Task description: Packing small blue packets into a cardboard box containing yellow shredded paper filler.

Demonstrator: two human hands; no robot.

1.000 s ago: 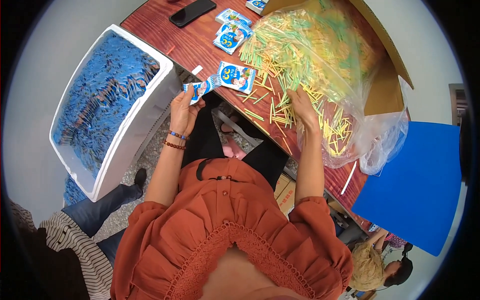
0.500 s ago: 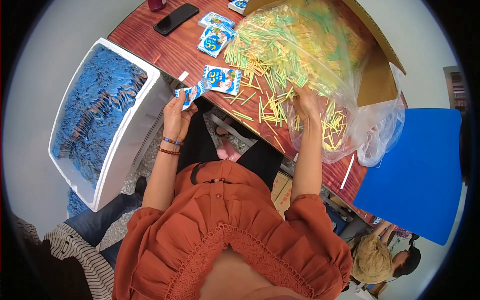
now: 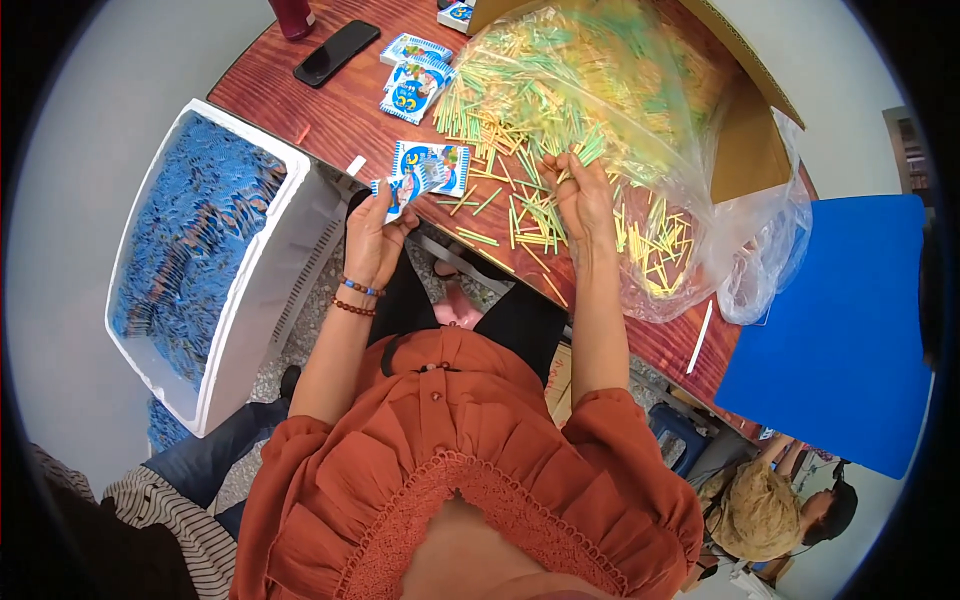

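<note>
My left hand point(image 3: 378, 245) pinches a small blue-and-white packet point(image 3: 407, 192) at the table's near edge. Its far end overlaps another blue-and-white packet point(image 3: 450, 168) lying flat on the table. My right hand point(image 3: 583, 205) is among loose thin yellow and green sticks point(image 3: 535, 225), fingers drawn together on some of them; how many is hidden. Just beyond it, a large clear plastic bag point(image 3: 640, 120) full of the same sticks spills them onto the tabletop.
Left of me stands a white foam box point(image 3: 300, 190) filled with blue packets. On the wooden table point(image 3: 260, 80) are a black phone point(image 3: 337, 53), more packets point(image 3: 415, 85) and a cardboard box point(image 3: 750, 160). A blue panel point(image 3: 830, 330) is at right. Other people point(image 3: 755, 510) are nearby.
My right hand has moved left, away from the bag, with its fingers drawing together over the loose sticks. My left hand, still holding the packet, has shifted slightly right and nearer. The view has shifted a little.
</note>
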